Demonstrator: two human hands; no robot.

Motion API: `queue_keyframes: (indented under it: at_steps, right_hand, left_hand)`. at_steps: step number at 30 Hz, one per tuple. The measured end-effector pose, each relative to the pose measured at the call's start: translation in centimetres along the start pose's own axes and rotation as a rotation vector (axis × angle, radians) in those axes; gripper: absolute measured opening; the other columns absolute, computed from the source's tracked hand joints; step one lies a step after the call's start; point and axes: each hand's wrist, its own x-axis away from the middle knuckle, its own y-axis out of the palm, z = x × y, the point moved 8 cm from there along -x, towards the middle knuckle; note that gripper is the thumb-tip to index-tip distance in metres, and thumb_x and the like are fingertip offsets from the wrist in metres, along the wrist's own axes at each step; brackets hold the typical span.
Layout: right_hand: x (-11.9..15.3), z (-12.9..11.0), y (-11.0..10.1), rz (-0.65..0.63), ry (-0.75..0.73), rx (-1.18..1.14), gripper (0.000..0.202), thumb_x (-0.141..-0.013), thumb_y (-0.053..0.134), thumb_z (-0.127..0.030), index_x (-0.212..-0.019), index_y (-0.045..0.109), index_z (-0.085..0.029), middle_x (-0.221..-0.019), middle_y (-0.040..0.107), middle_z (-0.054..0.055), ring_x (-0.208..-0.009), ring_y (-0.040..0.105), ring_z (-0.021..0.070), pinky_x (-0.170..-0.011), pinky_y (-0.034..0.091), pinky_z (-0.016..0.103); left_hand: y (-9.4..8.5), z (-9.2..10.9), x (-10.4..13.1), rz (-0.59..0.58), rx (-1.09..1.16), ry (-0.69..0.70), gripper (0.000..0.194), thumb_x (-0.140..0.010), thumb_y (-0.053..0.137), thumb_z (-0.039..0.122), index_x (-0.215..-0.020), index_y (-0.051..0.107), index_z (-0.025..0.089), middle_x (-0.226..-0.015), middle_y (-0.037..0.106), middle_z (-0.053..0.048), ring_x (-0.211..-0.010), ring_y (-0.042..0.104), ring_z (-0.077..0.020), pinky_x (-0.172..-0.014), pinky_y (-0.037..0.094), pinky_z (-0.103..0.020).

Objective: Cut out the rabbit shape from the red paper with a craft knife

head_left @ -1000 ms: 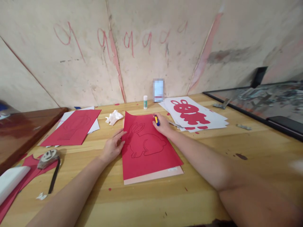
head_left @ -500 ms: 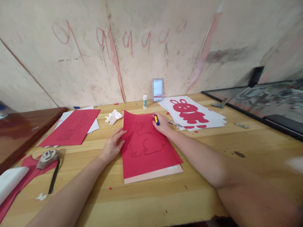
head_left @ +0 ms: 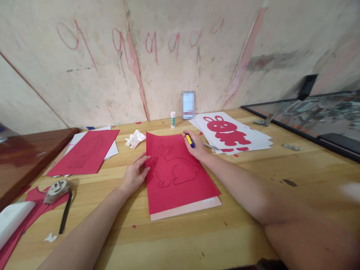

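Note:
A red paper sheet with a rabbit outlined in dark lines lies before me, over a pale sheet that shows along its lower edge. My left hand is at the red sheet's left edge, thumb and fingers bent around that edge. At the upper right edge of the sheet, my right hand is closed around a yellow and blue marker. The heel of this hand covers part of the sheet's right side. Just right of it lies a slim metallic tool, partly hidden.
Behind stand a glue stick and a phone. White sheets carry a red rabbit cutout. At left are crumpled tissue, another red sheet, a tape measure and a white case. A black-framed panel lies right.
The view has shifted slightly. The marker in my right hand is tilted a little differently, and the hand sits slightly further right. My left hand stays at the sheet's left edge.

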Motion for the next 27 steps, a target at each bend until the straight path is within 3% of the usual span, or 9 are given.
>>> queue_keyframes:
  at_steps: [5,12,18,27]
  right_hand:
    - [0.2,-0.4,-0.1,0.009,-0.001,-0.060,0.027,-0.085,0.045,-0.028,-0.107,0.060,-0.020,-0.104,0.069,0.009,-0.095,0.064,0.0237,-0.087,0.049,0.041]
    - [0.5,-0.6,-0.1,0.035,0.073,-0.225,0.025,-0.083,0.051,-0.037,-0.099,0.063,-0.022,-0.096,0.070,0.005,-0.089,0.064,0.0216,-0.083,0.050,0.039]
    - [0.4,-1.6,-0.1,0.006,0.072,-0.254,0.028,-0.083,0.049,-0.043,-0.094,0.063,-0.021,-0.085,0.069,0.005,-0.077,0.063,0.0206,-0.073,0.050,0.036]
    - [0.6,-2.4,0.0,-0.033,0.044,-0.247,0.025,-0.083,0.049,-0.044,-0.092,0.061,-0.024,-0.086,0.068,0.004,-0.076,0.061,0.0198,-0.072,0.049,0.035]
  left_hand:
    - [-0.1,0.0,0.0,-0.003,-0.021,-0.021,0.036,-0.082,0.055,0.030,-0.116,0.063,0.021,-0.134,0.056,-0.008,-0.090,0.066,-0.0180,-0.090,0.052,-0.035]
    - [-0.2,0.2,0.0,0.001,-0.015,-0.033,0.037,-0.080,0.055,0.024,-0.116,0.062,0.021,-0.126,0.060,-0.008,-0.065,0.060,-0.0101,-0.072,0.054,-0.028]
    - [-0.5,-0.3,0.0,0.020,-0.049,-0.069,0.038,-0.078,0.059,0.025,-0.115,0.062,0.021,-0.085,0.066,-0.001,-0.066,0.058,-0.0133,-0.069,0.050,-0.028]
    - [-0.2,-0.4,0.0,0.008,0.008,-0.089,0.037,-0.076,0.061,0.027,-0.113,0.063,0.021,-0.078,0.063,0.001,-0.062,0.055,-0.0118,-0.065,0.049,-0.026]
